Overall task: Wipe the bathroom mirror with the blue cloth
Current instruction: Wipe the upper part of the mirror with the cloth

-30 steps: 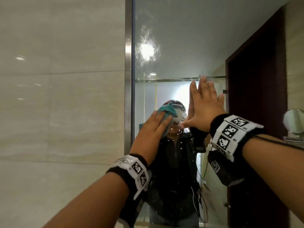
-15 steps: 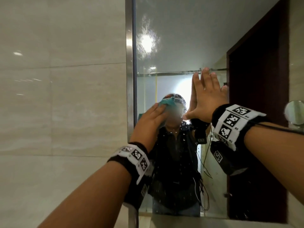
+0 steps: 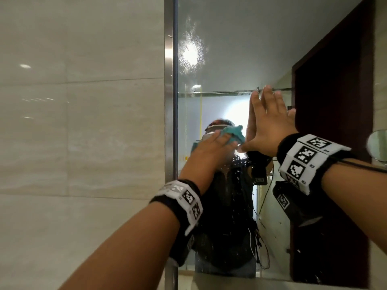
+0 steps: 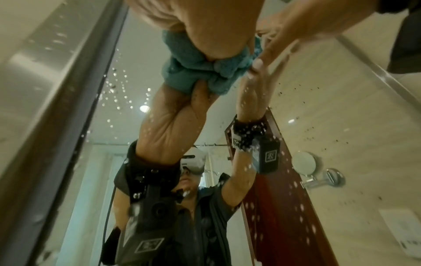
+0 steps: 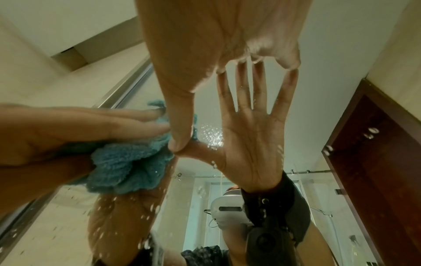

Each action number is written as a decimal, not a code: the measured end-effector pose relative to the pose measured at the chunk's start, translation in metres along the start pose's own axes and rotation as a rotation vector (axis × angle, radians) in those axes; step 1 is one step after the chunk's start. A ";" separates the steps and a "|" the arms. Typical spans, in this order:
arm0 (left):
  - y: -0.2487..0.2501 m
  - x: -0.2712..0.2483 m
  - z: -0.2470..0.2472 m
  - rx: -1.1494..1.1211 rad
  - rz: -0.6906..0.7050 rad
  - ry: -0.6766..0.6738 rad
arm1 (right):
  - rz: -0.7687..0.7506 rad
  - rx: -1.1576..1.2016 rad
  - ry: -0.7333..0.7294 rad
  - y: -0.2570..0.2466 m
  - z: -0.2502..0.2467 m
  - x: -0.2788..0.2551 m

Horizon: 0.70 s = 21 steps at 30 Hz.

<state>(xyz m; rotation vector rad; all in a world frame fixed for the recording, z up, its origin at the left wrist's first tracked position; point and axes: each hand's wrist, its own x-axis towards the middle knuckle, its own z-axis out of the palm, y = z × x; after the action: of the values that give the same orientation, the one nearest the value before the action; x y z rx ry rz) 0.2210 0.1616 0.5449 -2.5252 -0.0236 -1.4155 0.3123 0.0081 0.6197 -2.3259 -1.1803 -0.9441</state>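
Head view: the left hand (image 3: 211, 147) presses a bunched blue cloth (image 3: 89, 135) against the bathroom mirror (image 3: 230, 59), fingers laid fairly straight over the wad, close to the mirror's steel left edge (image 3: 170, 101); the right hand (image 3: 270, 126) is open, its flat palm braced on the glass just right of the cloth with the thumb almost reaching it. The left hand is the one on the cloth, so a stroke would likely run from there across the pane, and the right hand stands in the way of a sweep to the right. Water droplets (image 3: 234, 185) bead the glass below the hands, and a smeared patch glints near the upper left corner. Beige tiled wall (image 3: 83, 122) lies to the left, and a small round mirror (image 3: 378, 143) is mounted at the right. Left wrist view: the cloth (image 4: 189, 72) is thick, nubbly terry, crumpled into a ball under the palm (image 4: 205, 27) and doubled by its reflection; the thumb seems to tuck into its folds, though how firmly it pinches I cannot tell. Droplets speckle the smooth, hard glass. Right wrist view: the right hand's fingers (image 5: 268, 45) spread straight and meet their reflection, holding nothing; the cloth (image 5: 127, 162) sits at the thumb tip, under the left hand (image 5: 68, 133)
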 end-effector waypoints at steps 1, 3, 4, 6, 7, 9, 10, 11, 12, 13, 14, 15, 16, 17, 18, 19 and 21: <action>0.002 -0.004 0.002 0.036 -0.002 -0.056 | -0.002 0.002 0.001 0.000 0.000 0.000; -0.001 0.002 -0.012 0.107 0.072 -0.097 | -0.005 0.004 0.001 0.000 0.000 -0.001; -0.004 0.010 -0.023 0.156 0.131 -0.054 | -0.005 0.007 -0.001 0.000 0.000 -0.001; -0.016 0.031 -0.046 0.192 0.087 0.139 | -0.002 0.016 -0.001 0.000 0.000 -0.001; -0.024 0.041 -0.055 0.198 0.004 0.208 | -0.001 0.018 0.000 0.001 0.000 -0.001; -0.031 0.047 -0.058 0.155 -0.167 0.224 | -0.002 0.017 0.002 0.002 0.001 0.000; -0.031 0.043 -0.051 0.130 -0.212 0.230 | -0.003 0.017 0.003 0.002 0.001 0.000; -0.029 0.034 -0.039 0.101 -0.218 0.238 | -0.002 0.015 0.007 0.002 0.002 0.000; -0.024 0.021 -0.027 0.063 -0.197 0.239 | -0.002 0.012 0.012 0.002 0.002 0.000; -0.017 0.006 -0.015 0.029 -0.175 0.227 | -0.002 0.008 0.015 0.002 0.002 0.000; -0.007 -0.010 -0.007 0.030 -0.149 0.195 | -0.002 0.006 0.016 0.001 0.001 0.000; 0.001 -0.021 -0.004 0.062 -0.119 0.151 | -0.002 0.007 0.015 0.001 0.001 -0.001; 0.006 -0.027 -0.008 0.093 -0.082 0.116 | -0.004 0.010 0.015 0.000 0.001 -0.001; 0.004 -0.024 -0.018 0.104 -0.034 0.072 | -0.005 0.011 0.015 0.000 0.001 -0.002; 0.000 -0.015 -0.031 0.132 0.005 0.027 | -0.007 0.011 0.017 0.000 0.001 -0.001; -0.006 -0.002 -0.043 0.165 0.034 0.004 | -0.006 0.012 0.018 0.000 0.001 -0.002; -0.019 0.027 -0.069 0.171 0.046 0.105 | -0.004 0.016 0.023 0.000 0.001 -0.002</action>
<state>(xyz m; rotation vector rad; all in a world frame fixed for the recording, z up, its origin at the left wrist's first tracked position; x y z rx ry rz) 0.1754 0.1622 0.6060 -2.2974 -0.0640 -1.4598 0.3122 0.0078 0.6179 -2.2951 -1.1798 -0.9567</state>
